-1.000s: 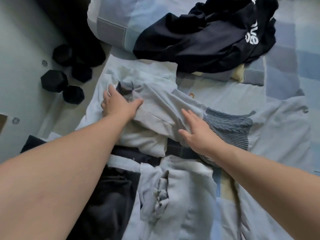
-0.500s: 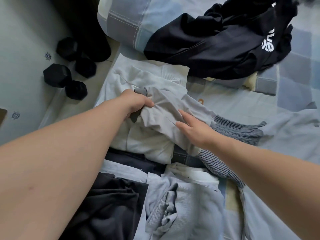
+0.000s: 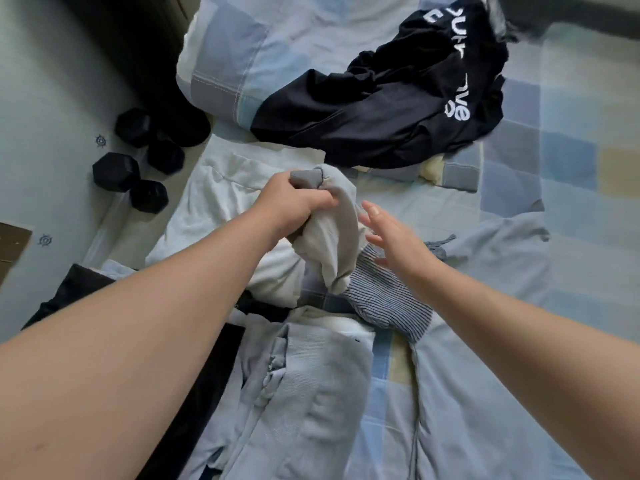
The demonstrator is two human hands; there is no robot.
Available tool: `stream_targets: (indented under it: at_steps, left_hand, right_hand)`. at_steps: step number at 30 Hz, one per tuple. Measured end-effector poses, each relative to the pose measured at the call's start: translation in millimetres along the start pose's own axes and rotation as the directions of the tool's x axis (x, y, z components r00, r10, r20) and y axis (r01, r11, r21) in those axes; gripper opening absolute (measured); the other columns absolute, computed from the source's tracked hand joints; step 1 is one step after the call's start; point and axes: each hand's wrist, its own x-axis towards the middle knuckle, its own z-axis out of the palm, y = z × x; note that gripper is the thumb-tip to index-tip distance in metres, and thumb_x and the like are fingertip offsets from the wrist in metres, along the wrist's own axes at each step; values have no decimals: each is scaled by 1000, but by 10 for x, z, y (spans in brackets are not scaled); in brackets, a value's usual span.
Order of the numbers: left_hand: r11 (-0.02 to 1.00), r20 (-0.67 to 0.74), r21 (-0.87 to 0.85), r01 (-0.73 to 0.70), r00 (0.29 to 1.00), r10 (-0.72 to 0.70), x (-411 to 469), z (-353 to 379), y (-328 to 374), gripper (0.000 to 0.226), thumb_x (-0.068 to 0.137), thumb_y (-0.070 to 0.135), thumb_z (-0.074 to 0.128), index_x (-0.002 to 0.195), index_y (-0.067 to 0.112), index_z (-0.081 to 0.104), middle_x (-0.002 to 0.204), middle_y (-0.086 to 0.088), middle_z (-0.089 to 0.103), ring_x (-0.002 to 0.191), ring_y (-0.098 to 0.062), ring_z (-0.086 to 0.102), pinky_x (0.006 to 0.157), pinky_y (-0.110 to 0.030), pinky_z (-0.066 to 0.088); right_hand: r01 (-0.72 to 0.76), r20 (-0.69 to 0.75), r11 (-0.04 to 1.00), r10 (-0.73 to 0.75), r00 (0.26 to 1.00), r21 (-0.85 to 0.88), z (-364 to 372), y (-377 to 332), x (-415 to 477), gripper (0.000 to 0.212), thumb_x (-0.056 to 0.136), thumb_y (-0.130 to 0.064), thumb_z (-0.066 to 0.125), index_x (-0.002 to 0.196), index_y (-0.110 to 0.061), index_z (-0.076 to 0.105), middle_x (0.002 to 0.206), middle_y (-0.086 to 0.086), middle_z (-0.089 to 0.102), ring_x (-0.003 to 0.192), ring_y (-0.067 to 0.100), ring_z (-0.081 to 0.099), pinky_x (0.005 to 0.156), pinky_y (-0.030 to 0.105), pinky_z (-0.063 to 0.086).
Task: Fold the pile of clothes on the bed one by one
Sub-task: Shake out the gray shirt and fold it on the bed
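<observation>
- your left hand (image 3: 294, 206) has closed into a fist around a grey garment (image 3: 332, 237) and lifted it off the white garment (image 3: 214, 216) it lay on a second ago; it now hangs bunched from that fist.
- your right hand (image 3: 394, 233) has let go of the cloth: it is open, fingers spread, just right of the grey garment and not touching it as far as i can tell.
- this looks like one piece being pulled out of the pile to fold; nothing is folded yet, and the cloth still needs shaking out or spreading flat.
- below the grey garment, toward you, lie a striped piece (image 3: 388, 299), pale blue clothes (image 3: 311, 386) and a dark piece (image 3: 214, 393), all loose on the bed (image 3: 568, 174).
- beyond the grey garment, a black garment (image 3: 381, 112) lies crumpled against the pillow (image 3: 235, 57).
- the black garment carries white lettering, seen upside down and creased; i can make out something like "ve" with a small logo, the rest is unreadable.
- left of the white garment, dumbbells (image 3: 138, 171) sit on the floor.
</observation>
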Motion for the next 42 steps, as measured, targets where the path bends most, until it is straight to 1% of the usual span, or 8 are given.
stream_targets:
  at_steps: [2,9,14,26,29,32,38,42]
  left_hand:
    - [1000,33,10,13,999,-13,-126,260,188,21,81,17,78,100,12,73,91,-3,74,86,-23,73,59,-27,54]
    - [995,39,63,-81,996,79,-708,1835,852,17,80,31,80,81,17,71,87,-1,73,89,-21,71,81,-37,59]
    - [998,127,-29,-59,990,62,-1118,3385,1105,20,81,18,77,66,17,64,60,7,64,66,-14,63,65,-22,51]
    - [969,383,-191,155,921,-71,-1510,5450,1003,28,80,21,80,103,8,70,97,-12,75,92,-26,72,89,-38,58]
    - [988,282,-125,92,958,-53,-1293,5172,740,44,65,28,78,102,6,69,91,-5,72,85,-20,69,79,-32,55]
    - [996,91,75,56,994,-63,-937,4614,389,23,76,17,78,92,14,62,84,0,65,82,-20,62,76,-33,51]
    - [836,-148,513,194,980,-136,-400,3755,-208,46,85,33,74,122,20,48,126,-7,59,109,-27,54,86,-35,42]
    - [539,-64,834,-121,947,313,-361,3836,-537,61,93,41,59,147,25,39,160,-4,32,148,-31,23,116,-49,24]
  right_hand:
    - [-39,-31,996,41,999,80,-264,3,-178,34,107,-46,30,135,-39,48,136,-19,52,128,10,47,112,40,37]
    - [-166,-18,886,193,981,433,-1536,453,-885,56,101,-64,26,141,-35,54,134,-7,64,125,20,57,112,50,39]
    - [-180,-20,733,255,967,656,-2604,976,-1538,60,102,-64,24,135,-28,58,127,2,70,114,25,67,105,43,47]
    - [-64,-286,744,332,899,665,-4112,1896,-2257,62,104,-60,19,134,-25,61,122,4,72,114,23,68,103,45,49]
    - [-153,-255,799,357,899,582,-3953,1975,-2092,55,104,-60,23,132,-29,58,118,-8,70,110,12,66,91,34,52]
    - [-240,-208,871,353,912,429,-3659,1997,-1827,46,105,-53,28,125,-28,60,121,-8,65,113,8,60,88,31,45]
    - [-192,-322,973,142,936,-130,-3261,2350,-1285,45,105,-36,45,147,-20,49,152,0,47,143,17,39,119,35,28]
    - [-214,-311,733,4,951,-646,-3155,2671,-1002,57,102,-48,40,156,-39,24,169,-5,5,154,23,0,122,50,8]
